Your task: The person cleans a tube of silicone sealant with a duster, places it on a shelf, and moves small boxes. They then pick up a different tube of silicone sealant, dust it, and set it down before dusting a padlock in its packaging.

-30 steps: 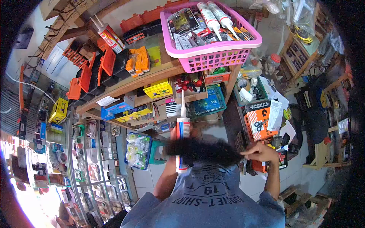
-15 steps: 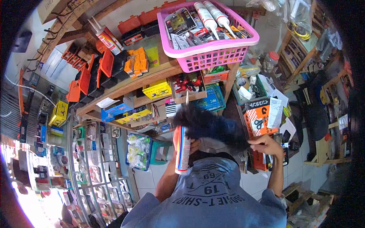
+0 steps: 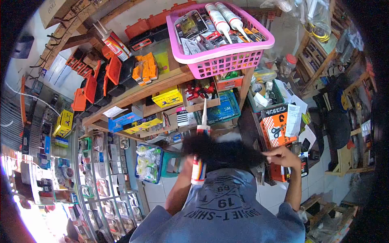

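Note:
My left hand (image 3: 187,165) is wrapped round a white sealant tube (image 3: 197,175) with red, yellow and blue print. The tube stands nearly upright in front of my chest, its pale nozzle (image 3: 204,113) pointing up. A black, fluffy duster (image 3: 223,154), smeared by motion, lies across the middle of the tube and hides part of it and some of my left fingers. My right hand (image 3: 283,158) is closed at the right end of the duster, with its index finger stretched along it.
A pink basket (image 3: 225,60) with sealant tubes and packets stands on the wooden shelf (image 3: 142,90) ahead. Orange-lidded cases (image 3: 86,92) are at its left. A blue crate (image 3: 149,164) of wrapped goods sits lower left; an orange scissors-printed package (image 3: 275,128) lies right.
The duster has moved down from the tube's upper part to its middle. My left hand has turned the tube slightly, its nozzle shifting right. My right hand has barely moved.

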The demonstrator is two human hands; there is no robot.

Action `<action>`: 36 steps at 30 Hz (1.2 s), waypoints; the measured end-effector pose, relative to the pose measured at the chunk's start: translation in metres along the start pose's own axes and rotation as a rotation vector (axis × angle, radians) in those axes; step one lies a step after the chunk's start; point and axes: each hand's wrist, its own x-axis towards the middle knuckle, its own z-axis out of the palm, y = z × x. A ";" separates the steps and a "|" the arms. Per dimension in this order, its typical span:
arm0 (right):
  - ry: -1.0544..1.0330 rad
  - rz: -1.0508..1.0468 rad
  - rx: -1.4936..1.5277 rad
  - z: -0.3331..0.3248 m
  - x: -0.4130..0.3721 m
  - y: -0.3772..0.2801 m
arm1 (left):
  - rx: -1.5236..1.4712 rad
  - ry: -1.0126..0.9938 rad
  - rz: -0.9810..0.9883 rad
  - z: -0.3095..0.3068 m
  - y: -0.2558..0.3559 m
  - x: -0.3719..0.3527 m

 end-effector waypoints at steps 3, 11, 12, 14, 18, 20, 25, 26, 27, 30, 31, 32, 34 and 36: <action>0.045 0.046 0.021 -0.005 -0.004 -0.003 | -0.335 0.160 0.011 -0.043 -0.001 0.013; 0.212 0.261 0.312 -0.023 -0.031 0.005 | -0.035 -0.120 -0.250 0.000 -0.003 -0.005; 0.085 0.279 0.299 -0.028 -0.035 0.009 | 0.212 0.117 0.079 0.051 -0.017 -0.008; -0.044 0.293 0.283 -0.032 -0.035 0.011 | 0.280 0.332 0.013 0.040 -0.014 -0.006; 0.008 0.157 0.260 -0.027 -0.033 0.017 | -0.057 0.440 0.065 -0.001 -0.040 -0.017; -0.062 0.201 0.233 -0.028 -0.028 0.013 | -0.124 0.369 0.002 0.012 -0.036 -0.019; -0.142 0.108 0.141 -0.028 -0.023 0.018 | 0.028 0.091 -0.167 -0.016 -0.020 -0.017; -0.023 0.068 0.164 -0.024 -0.021 0.014 | 0.592 0.172 0.136 0.035 -0.024 -0.025; -0.023 0.068 0.163 -0.025 -0.022 0.014 | 1.151 0.244 0.450 0.087 -0.026 -0.032; -0.242 0.116 0.133 -0.033 -0.022 0.021 | 0.066 0.070 0.010 0.018 -0.022 -0.020; -0.245 0.113 0.132 -0.033 -0.022 0.022 | -0.148 -0.155 -0.128 0.018 -0.017 -0.018; -0.216 0.090 0.146 -0.033 -0.023 0.023 | -0.142 -0.041 -0.097 0.026 -0.019 -0.022; -0.079 0.223 0.221 -0.034 -0.024 0.008 | 0.155 0.118 0.066 0.006 -0.034 -0.021; -0.069 0.268 0.257 -0.034 -0.024 0.010 | 1.385 0.167 0.394 0.039 -0.027 -0.036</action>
